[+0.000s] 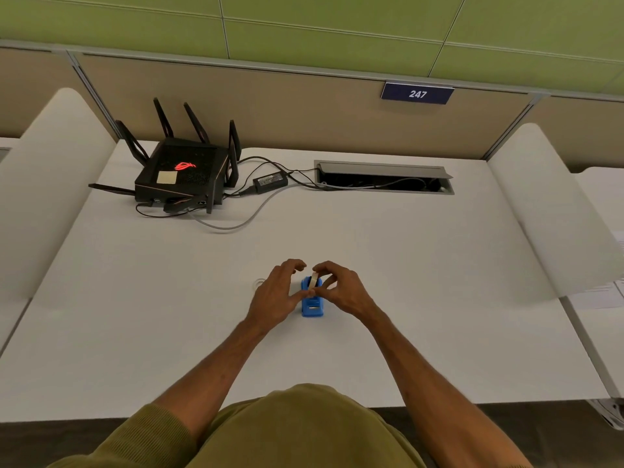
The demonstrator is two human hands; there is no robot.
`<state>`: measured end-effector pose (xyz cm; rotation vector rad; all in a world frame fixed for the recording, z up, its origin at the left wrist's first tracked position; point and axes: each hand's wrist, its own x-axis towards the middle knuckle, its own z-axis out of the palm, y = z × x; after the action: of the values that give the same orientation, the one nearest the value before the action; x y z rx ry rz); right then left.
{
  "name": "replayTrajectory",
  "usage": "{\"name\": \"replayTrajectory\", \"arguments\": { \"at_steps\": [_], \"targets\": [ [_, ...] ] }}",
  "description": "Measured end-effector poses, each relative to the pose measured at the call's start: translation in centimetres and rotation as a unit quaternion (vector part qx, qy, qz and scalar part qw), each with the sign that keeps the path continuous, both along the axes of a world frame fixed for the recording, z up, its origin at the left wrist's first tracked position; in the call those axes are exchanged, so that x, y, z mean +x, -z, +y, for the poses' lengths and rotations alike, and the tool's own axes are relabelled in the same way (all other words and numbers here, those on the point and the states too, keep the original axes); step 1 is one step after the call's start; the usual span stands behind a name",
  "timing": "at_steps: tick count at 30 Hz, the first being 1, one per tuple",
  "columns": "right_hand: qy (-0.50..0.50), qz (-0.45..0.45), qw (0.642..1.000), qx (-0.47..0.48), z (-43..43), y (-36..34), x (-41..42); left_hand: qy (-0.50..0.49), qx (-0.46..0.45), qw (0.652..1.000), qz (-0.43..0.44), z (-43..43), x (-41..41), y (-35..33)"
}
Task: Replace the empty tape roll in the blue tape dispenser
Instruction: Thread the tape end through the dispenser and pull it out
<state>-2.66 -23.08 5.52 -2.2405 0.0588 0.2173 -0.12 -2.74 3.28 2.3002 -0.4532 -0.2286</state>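
The blue tape dispenser (312, 306) stands on the white desk (422, 282), near the middle of it. A pale tape roll (314, 280) sits upright in the dispenser's top. My right hand (342, 289) pinches this roll between forefinger and thumb. My left hand (276, 295) is just left of the dispenser, fingers curled and apart, its thumb tip against the dispenser's side. A small clear ring (259, 283), apparently a bare tape core, lies on the desk left of my left hand.
A black router (180, 173) with antennas, a power brick (270, 181) and cables lie at the back left. An open cable hatch (385, 177) is set in the desk's back. White curved dividers (553, 211) flank both sides.
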Motion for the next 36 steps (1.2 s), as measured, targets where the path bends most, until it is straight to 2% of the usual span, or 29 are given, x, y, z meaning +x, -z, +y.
{"name": "replayTrajectory", "arguments": {
  "at_steps": [12,24,36],
  "targets": [
    [-0.04,-0.026,0.993,-0.109,-0.2,1.8,-0.2,0.079,-0.001,0.991,0.11,-0.2,-1.0,1.7],
    [-0.025,-0.018,0.989,-0.148,-0.1,2.3,0.1,0.069,0.01,0.99,0.126,-0.3,-1.1,1.7],
    [-0.022,-0.063,0.983,-0.172,-0.1,2.4,-0.4,0.067,0.017,0.991,0.117,-0.1,-1.1,1.9]
  ]
}}
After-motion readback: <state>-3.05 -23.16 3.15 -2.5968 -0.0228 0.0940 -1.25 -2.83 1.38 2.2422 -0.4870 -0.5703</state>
